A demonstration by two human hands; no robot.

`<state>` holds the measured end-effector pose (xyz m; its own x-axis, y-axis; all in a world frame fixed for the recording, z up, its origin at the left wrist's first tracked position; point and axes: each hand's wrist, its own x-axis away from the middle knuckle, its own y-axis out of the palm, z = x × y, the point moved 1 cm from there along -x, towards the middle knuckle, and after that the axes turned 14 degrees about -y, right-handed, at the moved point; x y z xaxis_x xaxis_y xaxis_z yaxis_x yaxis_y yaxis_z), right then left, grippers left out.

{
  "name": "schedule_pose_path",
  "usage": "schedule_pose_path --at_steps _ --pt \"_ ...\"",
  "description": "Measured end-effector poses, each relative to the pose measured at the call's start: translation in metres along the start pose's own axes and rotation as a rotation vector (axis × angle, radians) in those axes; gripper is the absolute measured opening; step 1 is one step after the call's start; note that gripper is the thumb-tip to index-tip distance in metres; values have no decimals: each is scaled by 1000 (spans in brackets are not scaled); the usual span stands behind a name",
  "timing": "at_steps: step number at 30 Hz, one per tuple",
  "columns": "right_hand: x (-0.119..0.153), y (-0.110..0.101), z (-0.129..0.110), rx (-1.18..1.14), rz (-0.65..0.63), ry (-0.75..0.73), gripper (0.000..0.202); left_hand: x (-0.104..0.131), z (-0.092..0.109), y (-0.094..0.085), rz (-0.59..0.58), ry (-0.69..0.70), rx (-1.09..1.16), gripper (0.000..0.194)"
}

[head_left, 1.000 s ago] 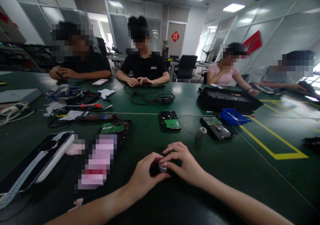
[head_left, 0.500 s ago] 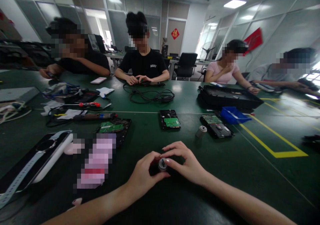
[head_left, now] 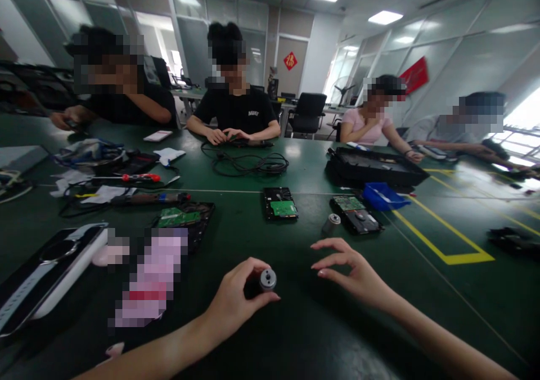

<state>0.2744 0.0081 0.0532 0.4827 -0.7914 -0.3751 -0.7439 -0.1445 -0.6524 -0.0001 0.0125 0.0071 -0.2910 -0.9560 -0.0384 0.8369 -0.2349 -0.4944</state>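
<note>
A small grey metal cylinder (head_left: pixel 268 280), with a dark centre and small holes in its top face, stands upright in front of me. My left hand (head_left: pixel 236 293) is closed round its side, thumb in front and fingers behind. To its right, my right hand (head_left: pixel 348 267) is apart from the cylinder, fingers curved and spread with nothing between them. A second metal cylinder (head_left: pixel 331 223) stands on the green table (head_left: pixel 295 335) just beyond my right fingertips. A hard drive with a green circuit board (head_left: pixel 281 203) lies farther off, ahead of my hands.
At right are another hard drive (head_left: pixel 358 215), a blue bin (head_left: pixel 385 196) and a black tray (head_left: pixel 375 166). A red screwdriver (head_left: pixel 141 178), a watch (head_left: pixel 59 250) and a blurred-out pinkish item (head_left: pixel 149 278) lie left. Cable (head_left: pixel 253 165) and several people are across the table.
My right hand has come off the cylinder's top and moved right, its fingers spreading. The left hand stays on the cylinder. The whole view has shifted slightly.
</note>
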Motion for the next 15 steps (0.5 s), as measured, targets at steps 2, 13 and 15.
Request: schedule_pose_path --at_steps 2,13,15 --pt "20 -3 9 11 -21 66 14 0 -1 0 2 7 -3 35" --pt "47 11 25 235 -73 72 30 0 1 0 -5 -2 -3 36" --pt "50 12 28 189 -57 42 37 0 0 1 -3 -5 -9 37"
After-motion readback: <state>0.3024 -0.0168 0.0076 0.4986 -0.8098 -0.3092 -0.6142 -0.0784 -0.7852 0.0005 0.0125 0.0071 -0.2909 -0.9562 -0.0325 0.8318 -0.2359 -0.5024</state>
